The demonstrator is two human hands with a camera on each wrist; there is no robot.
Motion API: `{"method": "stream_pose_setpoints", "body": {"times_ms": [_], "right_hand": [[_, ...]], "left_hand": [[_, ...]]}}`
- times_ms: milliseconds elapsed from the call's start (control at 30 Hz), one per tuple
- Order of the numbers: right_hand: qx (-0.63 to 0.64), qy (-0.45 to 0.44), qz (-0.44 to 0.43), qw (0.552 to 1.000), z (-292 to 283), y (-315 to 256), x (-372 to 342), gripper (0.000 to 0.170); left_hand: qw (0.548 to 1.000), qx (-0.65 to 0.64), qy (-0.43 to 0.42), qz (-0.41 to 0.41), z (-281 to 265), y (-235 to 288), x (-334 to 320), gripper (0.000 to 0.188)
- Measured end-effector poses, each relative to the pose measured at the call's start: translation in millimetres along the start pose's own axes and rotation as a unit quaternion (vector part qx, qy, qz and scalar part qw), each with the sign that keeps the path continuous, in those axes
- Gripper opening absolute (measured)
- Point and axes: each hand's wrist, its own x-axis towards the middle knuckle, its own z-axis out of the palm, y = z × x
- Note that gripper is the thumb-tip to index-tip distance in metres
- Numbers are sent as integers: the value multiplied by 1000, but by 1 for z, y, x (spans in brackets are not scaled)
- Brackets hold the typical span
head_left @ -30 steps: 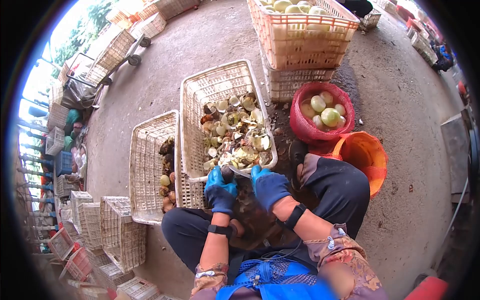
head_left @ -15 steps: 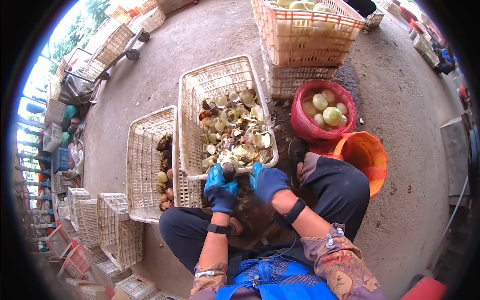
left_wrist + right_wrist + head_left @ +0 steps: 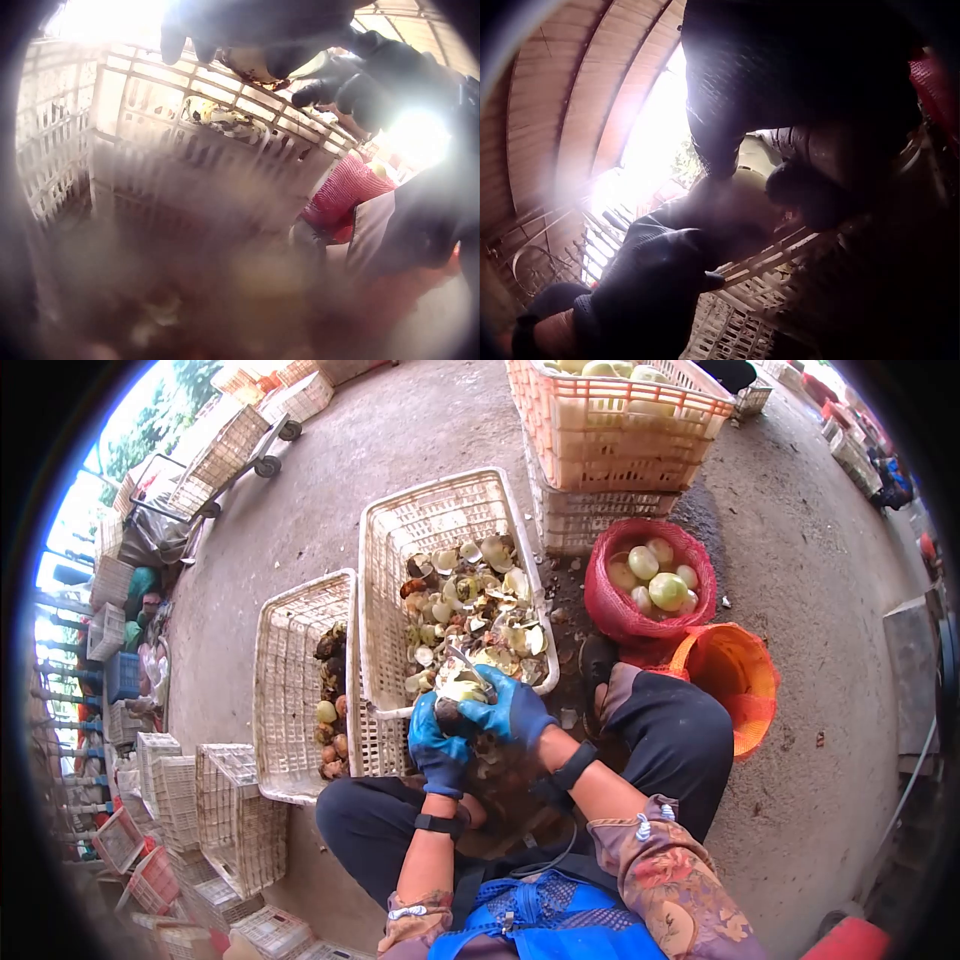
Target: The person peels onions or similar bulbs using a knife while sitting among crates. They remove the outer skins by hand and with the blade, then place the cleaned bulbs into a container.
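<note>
In the head view both hands wear blue gloves and meet over the near rim of a white crate (image 3: 372, 590) of onion peelings (image 3: 470, 610). My left hand (image 3: 436, 735) grips an onion (image 3: 461, 691), dark on its lower side and pale where the skin is off. My right hand (image 3: 515, 710) holds a small knife (image 3: 460, 656), its thin blade showing above the onion, with the fingers against the onion's right side. In the right wrist view the pale onion (image 3: 746, 187) lies between the dark, backlit gloves.
A second white crate (image 3: 275, 690) at left holds unpeeled onions (image 3: 332, 720). To the right stand a red mesh bag (image 3: 612, 605) of peeled onions (image 3: 668, 591) and an orange basket (image 3: 755, 695). Stacked crates (image 3: 620, 445) rise behind the bag.
My right hand has moved left and up against the onion, bringing the knife to it. The onion, mostly dark before, now shows a pale part. The left hand has shifted slightly down.
</note>
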Motion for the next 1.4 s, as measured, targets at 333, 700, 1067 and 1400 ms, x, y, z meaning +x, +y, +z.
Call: {"method": "stream_pose_setpoints", "body": {"times_ms": [333, 700, 1067, 1400], "right_hand": [[-76, -11, 37, 996, 14, -12, 11, 38], [27, 134, 23, 990, 2, 15, 34, 47], [-97, -126, -26, 987, 2, -21, 24, 36], [-170, -44, 26, 984, 19, -4, 38, 32]], "left_hand": [[984, 167, -54, -1, -12, 25, 19, 63], [926, -342, -37, -155, -11, 9, 22, 55], [938, -308, -57, -148, -9, -15, 12, 56], [964, -215, -73, -138, -24, 4, 19, 46]]}}
